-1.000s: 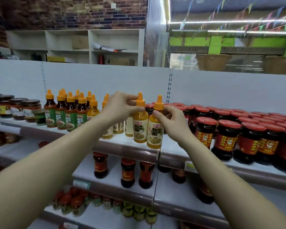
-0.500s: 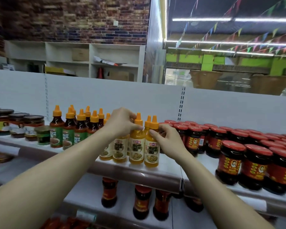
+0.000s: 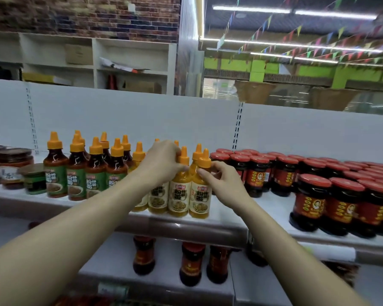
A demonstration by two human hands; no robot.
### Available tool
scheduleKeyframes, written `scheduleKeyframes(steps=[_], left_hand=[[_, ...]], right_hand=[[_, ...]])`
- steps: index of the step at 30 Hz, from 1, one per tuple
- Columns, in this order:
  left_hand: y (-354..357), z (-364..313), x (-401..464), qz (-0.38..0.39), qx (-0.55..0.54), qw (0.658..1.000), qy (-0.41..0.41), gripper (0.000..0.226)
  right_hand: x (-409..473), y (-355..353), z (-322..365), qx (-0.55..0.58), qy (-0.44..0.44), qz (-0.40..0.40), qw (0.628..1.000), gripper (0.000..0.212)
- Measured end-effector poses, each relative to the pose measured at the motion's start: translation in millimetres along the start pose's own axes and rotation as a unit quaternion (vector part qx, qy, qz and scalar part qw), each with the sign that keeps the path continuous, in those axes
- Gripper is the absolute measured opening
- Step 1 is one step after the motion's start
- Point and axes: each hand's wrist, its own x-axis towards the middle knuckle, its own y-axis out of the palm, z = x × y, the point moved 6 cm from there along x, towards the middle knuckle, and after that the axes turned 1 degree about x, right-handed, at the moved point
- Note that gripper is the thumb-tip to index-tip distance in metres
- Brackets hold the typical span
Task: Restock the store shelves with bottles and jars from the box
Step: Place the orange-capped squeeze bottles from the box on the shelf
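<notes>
Two yellow sauce bottles with orange caps stand at the front of the top shelf (image 3: pixel 225 214). My left hand (image 3: pixel 163 163) curls round the neck of the left yellow bottle (image 3: pixel 179 195). My right hand (image 3: pixel 221 178) pinches the shoulder of the right yellow bottle (image 3: pixel 199 199) with thumb and fingertips. More yellow bottles (image 3: pixel 156 200) stand behind my left wrist, partly hidden. The box is not in view.
Dark sauce bottles with green labels (image 3: pixel 76 177) fill the shelf to the left, with brown-lidded jars (image 3: pixel 12 168) beyond. Red-lidded chilli jars (image 3: pixel 309 202) crowd the right side. Dark bottles (image 3: pixel 191 263) stand on the shelf below. A white back panel (image 3: pixel 142 120) rises behind.
The two yellow bottles went down onto the shelf front and were pushed in beside the other yellow ones. Both hands stayed on them. The view drew closer to the shelf.
</notes>
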Motion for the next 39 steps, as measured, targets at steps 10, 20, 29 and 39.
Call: scheduleKeyframes(steps=[10,20,29,39], left_hand=[[-2,-4,-11,0.008,0.001,1.000,0.014,0.021],[-20,-10,-58,-0.143,-0.096,0.984,0.038,0.043],[30,-29,-133,-0.151,-0.252,0.955,-0.035,0.022],[105,-15,-273,-0.130,-0.409,0.871,-0.238,0.017]], right_hand=[[-7,-3,1,0.000,0.017,-0.007,1.000,0.041],[-27,-25,4,0.068,0.005,-0.103,0.992,0.035],[-94,-3,11,0.187,-0.055,-0.074,0.978,0.010],[-217,41,-16,0.246,0.029,0.026,0.968,0.009]])
